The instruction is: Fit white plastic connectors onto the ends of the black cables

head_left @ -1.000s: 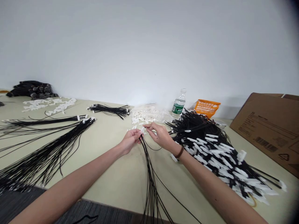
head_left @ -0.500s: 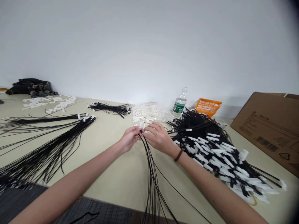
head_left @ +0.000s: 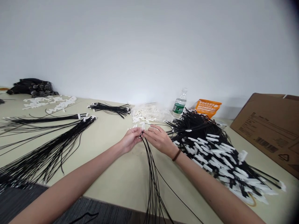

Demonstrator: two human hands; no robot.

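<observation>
At the middle of the table, my left hand (head_left: 131, 140) pinches a small white plastic connector (head_left: 142, 125) at the top of a bundle of thin black cables (head_left: 150, 166). My right hand (head_left: 160, 140) meets it from the other side, its fingers closed on the cable ends just below the connector. Fingertips hide the exact point where cables and connector meet. From the hands the cables hang down past the table's front edge. A few loose white pieces lie just behind my left hand.
A pile of black cables with white connectors (head_left: 219, 155) lies at right, before a cardboard box (head_left: 268, 130). Behind stand a water bottle (head_left: 179, 104) and an orange packet (head_left: 207, 107). A clear bag of white connectors (head_left: 149, 112) lies at the back; cable bundles (head_left: 58, 140) spread left.
Both hands stay together at the connector, with only small shifts of the fingers. My right fingers are drawn closer together, and the cables' lower ends have swung slightly left.
</observation>
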